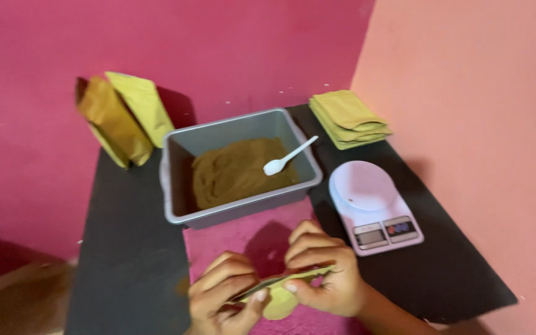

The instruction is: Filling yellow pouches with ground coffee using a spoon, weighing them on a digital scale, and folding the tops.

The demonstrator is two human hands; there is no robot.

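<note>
Hands pinching a flat yellow-green pouch (pixel 280 296)

Left hand (pixel 224 298) and right hand (pixel 324 273) grip its edges — just before the grey tub (pixel 178 180) of brown powder (pixel 234 174), white spoon (pixel 288 157) resting inside.

My small home packing corner, pink painted walls (pixel 237 49), black table (pixel 125 236), tub of brown powder (pixel 237 170), kitchen scale (pixel 373 205), stacked pouches (pixel 348 118).
</note>
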